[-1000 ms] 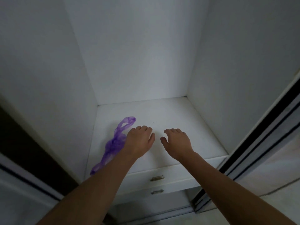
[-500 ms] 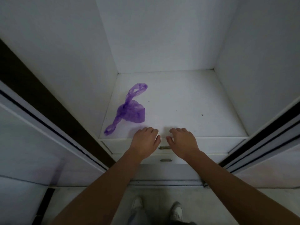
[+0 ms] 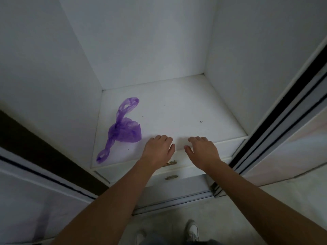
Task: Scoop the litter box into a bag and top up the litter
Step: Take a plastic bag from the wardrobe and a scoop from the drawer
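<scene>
A crumpled purple plastic bag (image 3: pixel 124 129) lies on the left part of a white closet shelf (image 3: pixel 177 106), its handles stretched out front and back. My left hand (image 3: pixel 157 150) rests palm down at the shelf's front edge, just right of the bag and apart from it. My right hand (image 3: pixel 203 150) lies palm down beside it, fingers loosely spread. Neither hand holds anything. No litter box, scoop or litter is in sight.
Below the shelf are two white drawers, each with a small metal handle: the upper (image 3: pixel 170 163) and the lower (image 3: pixel 171 177). Sliding closet doors (image 3: pixel 283 124) flank the opening left and right. My shoes (image 3: pixel 192 230) stand on the pale floor below.
My hands drew back from the middle of the shelf to its front edge, off the bag. The view dropped and pulled back, so the whole bag and the floor show.
</scene>
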Demonstrator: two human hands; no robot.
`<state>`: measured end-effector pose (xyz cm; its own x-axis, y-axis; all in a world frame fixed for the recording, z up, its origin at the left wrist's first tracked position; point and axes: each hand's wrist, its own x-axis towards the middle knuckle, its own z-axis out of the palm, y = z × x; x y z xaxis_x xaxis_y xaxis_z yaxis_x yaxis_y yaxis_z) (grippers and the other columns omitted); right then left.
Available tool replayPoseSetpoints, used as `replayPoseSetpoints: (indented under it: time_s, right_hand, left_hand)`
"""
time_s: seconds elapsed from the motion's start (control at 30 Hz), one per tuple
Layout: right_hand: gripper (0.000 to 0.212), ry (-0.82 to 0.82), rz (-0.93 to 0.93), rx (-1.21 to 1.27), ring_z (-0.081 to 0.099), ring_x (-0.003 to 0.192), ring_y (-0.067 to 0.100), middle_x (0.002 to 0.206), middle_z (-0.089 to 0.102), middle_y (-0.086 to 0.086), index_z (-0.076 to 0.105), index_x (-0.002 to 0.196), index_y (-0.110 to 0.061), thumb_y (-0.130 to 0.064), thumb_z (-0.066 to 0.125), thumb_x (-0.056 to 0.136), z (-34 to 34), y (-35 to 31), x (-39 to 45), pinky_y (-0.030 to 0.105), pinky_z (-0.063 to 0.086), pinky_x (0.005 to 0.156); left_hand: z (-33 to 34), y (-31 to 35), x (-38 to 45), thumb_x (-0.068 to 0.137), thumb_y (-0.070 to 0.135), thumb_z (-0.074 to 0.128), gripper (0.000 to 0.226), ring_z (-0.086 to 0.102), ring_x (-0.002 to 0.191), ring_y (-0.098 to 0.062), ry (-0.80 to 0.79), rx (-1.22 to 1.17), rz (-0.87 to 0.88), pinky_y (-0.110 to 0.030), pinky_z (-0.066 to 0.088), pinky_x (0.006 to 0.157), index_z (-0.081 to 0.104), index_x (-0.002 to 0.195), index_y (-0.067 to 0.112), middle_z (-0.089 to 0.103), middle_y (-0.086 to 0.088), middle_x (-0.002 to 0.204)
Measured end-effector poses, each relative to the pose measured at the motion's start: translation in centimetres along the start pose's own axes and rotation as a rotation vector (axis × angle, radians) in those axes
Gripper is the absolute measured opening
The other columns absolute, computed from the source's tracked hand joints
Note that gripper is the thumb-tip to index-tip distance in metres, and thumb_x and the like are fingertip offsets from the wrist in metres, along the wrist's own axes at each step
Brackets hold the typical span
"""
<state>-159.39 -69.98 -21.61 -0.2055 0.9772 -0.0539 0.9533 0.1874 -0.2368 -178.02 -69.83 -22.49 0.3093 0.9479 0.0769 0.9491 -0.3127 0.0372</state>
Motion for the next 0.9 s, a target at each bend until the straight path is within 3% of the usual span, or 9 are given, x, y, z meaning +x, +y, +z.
replayPoseSetpoints:
  time_s: [0.3,0.43,0.53,0.7,0.9]
  right_hand:
    - [0.042,0.073,0.182,0.02,0.056,0.11,0.023,0.12,0.063,0.004,0.054,0.128,-0.016,-0.043,0.037,0.101,0.2,-3.2,-0.1,0.036,0.047,0.092]
    - [0.041,0.102,0.303,0.039,0.055,0.112,0.024,0.121,0.063,0.004,0.055,0.126,-0.016,-0.043,0.036,0.101,1.0,-5.8,-0.9,0.037,0.045,0.092]
    - [0.042,0.091,0.376,0.039,0.053,0.114,0.024,0.123,0.062,0.004,0.054,0.127,-0.016,-0.042,0.036,0.101,2.6,-7.7,-1.8,0.037,0.043,0.092]
    - [0.042,-0.007,0.497,0.092,0.053,0.115,0.025,0.125,0.061,0.004,0.054,0.129,-0.016,-0.041,0.037,0.1,6.8,-10.3,-4.1,0.038,0.046,0.093]
    - [0.041,-0.032,0.618,0.191,0.058,0.11,0.026,0.122,0.062,0.007,0.053,0.129,-0.014,-0.041,0.04,0.1,10.3,-10.8,-4.0,0.037,0.048,0.088]
  left_hand:
    - [-0.8,-3.2,1.8,0.104,0.037,0.034,0.04,0.063,0.103,-0.018,0.023,0.014,0.247,-0.032,0.049,0.088,0.06,0.125,0.015,0.066,-0.002,0.12]
    - [-0.8,-5.0,1.9,0.102,0.036,0.036,0.038,0.065,0.092,-0.018,0.06,-0.006,0.392,-0.032,0.052,0.079,0.065,0.115,0.014,0.069,-0.002,0.11]
    - [1.1,-6.2,0.9,0.098,0.04,0.025,0.051,0.065,0.086,-0.018,0.057,-0.012,0.466,-0.033,0.054,0.073,0.068,0.107,0.015,0.069,-0.002,0.103]
    - [3.6,-8.3,-1.4,0.094,0.034,0.058,0.029,0.064,0.105,-0.026,0.051,-0.084,0.455,-0.041,0.055,0.084,0.069,0.11,0.013,0.066,-0.008,0.122]
    - [4.4,-9.5,-0.3,0.094,0.032,0.057,0.037,0.052,0.126,-0.03,0.059,-0.128,0.463,-0.044,0.047,0.096,0.058,0.125,0.014,0.053,-0.012,0.14]
